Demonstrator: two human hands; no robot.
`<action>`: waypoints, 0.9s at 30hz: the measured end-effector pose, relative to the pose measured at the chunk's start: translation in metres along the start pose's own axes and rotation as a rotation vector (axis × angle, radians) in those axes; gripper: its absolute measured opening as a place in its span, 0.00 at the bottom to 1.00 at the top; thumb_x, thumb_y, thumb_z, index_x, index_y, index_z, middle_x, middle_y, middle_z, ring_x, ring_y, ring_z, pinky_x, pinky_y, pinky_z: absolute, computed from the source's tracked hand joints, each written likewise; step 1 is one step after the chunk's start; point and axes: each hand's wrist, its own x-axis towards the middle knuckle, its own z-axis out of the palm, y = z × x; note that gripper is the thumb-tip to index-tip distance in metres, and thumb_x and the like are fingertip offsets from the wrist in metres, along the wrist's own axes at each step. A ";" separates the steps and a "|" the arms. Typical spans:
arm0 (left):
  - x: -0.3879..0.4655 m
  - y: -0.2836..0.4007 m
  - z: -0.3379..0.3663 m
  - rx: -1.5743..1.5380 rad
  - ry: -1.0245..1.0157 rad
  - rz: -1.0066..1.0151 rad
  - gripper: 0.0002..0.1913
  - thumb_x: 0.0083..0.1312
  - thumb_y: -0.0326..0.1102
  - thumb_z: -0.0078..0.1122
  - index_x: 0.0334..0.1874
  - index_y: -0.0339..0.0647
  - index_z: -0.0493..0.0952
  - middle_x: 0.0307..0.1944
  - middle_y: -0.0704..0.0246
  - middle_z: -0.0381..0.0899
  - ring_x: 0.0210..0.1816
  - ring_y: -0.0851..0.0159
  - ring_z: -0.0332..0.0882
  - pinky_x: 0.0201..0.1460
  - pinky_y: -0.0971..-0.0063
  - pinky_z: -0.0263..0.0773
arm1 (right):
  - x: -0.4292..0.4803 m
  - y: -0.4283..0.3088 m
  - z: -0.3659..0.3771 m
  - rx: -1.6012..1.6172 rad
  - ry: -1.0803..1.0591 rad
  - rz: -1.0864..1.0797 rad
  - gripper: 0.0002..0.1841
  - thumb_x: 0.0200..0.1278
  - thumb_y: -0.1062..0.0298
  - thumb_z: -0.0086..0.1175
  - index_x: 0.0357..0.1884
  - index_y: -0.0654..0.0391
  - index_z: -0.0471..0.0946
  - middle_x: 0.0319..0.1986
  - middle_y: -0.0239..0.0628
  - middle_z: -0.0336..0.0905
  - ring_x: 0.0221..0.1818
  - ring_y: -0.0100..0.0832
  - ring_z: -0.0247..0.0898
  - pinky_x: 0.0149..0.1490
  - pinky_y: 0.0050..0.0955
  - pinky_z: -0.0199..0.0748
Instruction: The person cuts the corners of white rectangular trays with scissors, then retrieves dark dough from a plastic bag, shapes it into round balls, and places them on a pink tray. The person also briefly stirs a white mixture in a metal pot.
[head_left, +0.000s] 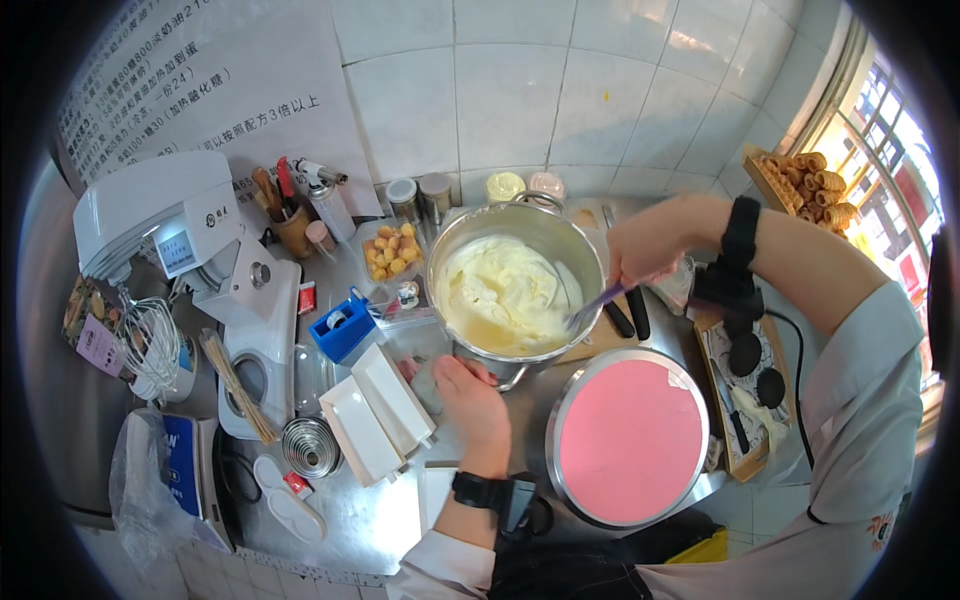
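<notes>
A stainless steel pot (590, 259) with loop handles stands before me, holding a pale yellow creamy mixture (502, 289) with soft folds and a runnier patch at the near side. My right hand (649, 238) grips the purple handle of a spatula (600, 301), whose lower end dips into the mixture at the pot's right. Against the pot's near side, left of the near handle (516, 376), my left hand (472, 394) has its fingers curled at the wall; the fingertips are partly hidden.
A pink-topped round turntable (634, 439) sits close at the right, with knives (637, 311) on a cutting board behind it. White rectangular boxes (375, 412), a blue tape dispenser (343, 326) and a stand mixer (247, 300) crowd the left. A wooden tray (739, 450) lies far right.
</notes>
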 end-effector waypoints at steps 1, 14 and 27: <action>-0.009 -0.005 0.002 0.041 -0.002 -0.009 0.19 0.77 0.46 0.31 0.31 0.41 0.61 0.20 0.71 0.65 0.24 0.71 0.62 0.30 0.77 0.61 | -0.001 -0.003 0.006 0.201 -0.098 0.029 0.06 0.58 0.72 0.46 0.29 0.54 0.77 0.14 0.27 0.67 0.13 0.24 0.56 0.18 0.27 0.55; -0.040 -0.016 -0.032 0.094 -0.933 -0.370 0.12 0.75 0.39 0.43 0.51 0.38 0.67 0.49 0.67 0.72 0.47 0.72 0.71 0.50 0.73 0.70 | -0.042 0.019 0.099 0.560 0.290 -0.247 0.18 0.61 0.74 0.47 0.54 0.54 0.76 0.17 0.30 0.69 0.19 0.27 0.65 0.26 0.28 0.64; 0.012 0.002 -0.036 0.746 -0.546 0.389 0.61 0.51 0.37 0.73 0.72 0.25 0.30 0.72 0.41 0.39 0.74 0.44 0.42 0.74 0.63 0.44 | -0.064 0.083 0.146 -0.356 1.068 -0.280 0.29 0.42 0.76 0.56 0.53 0.42 0.76 0.26 0.31 0.66 0.27 0.34 0.70 0.25 0.32 0.65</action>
